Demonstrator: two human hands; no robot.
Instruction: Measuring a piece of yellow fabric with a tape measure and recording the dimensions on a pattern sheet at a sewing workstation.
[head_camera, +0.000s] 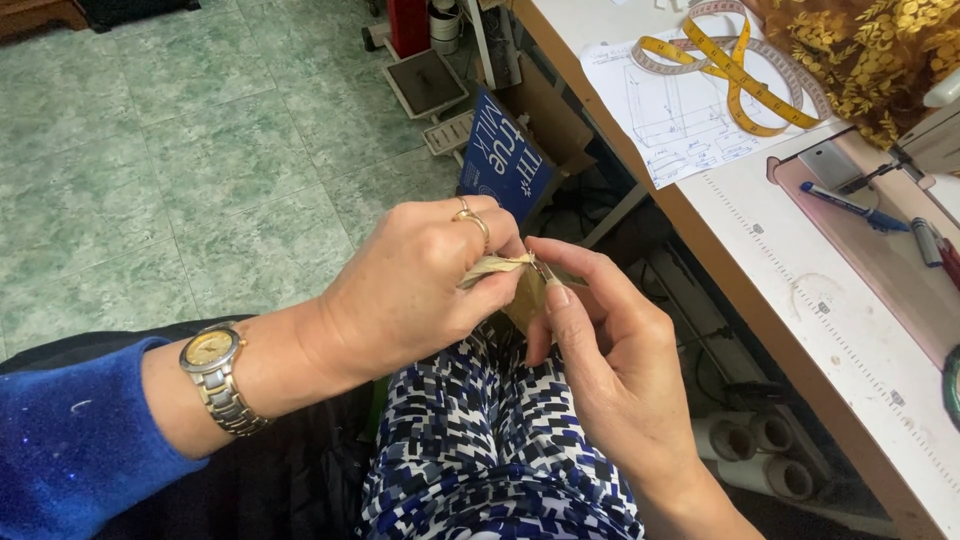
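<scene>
- Head view, centre of the frame: a small tan fabric piece (520, 285) is held between both hands above the lap, over blue-and-white patterned trousers (480, 440).
- The left hand (410, 290) is closed around the left end of the fabric, thumb and fingers pinched on a folded edge; a ring (470, 218) and a wristwatch (212, 375) are worn, with a blue sleeve (70, 440) at lower left.
- The right hand (610, 360) is pinched on a small metal part (541, 268) at the fabric's top edge (a zipper pull or a needle, too small to tell), with the remaining fingers curled loosely below.
- Step judged: fine handwork on the fabric edge is in hand, the piece being steadied by one hand and worked by the other.
- Next move, as a judgement: a firm pinch on the left and a short, controlled pull or push of the metal part along the edge would be called for, with the fabric kept taut.
- Right side of the frame: a white table (800, 300) is seen, bearing a yellow tape measure (740, 75), a sheet with a sketch (680, 110), gold-patterned cloth (870, 50) and a blue pen (850, 205).
- Upper left: green floor tiles (200, 150); a blue carton (505, 160) stands beside the table leg.
</scene>
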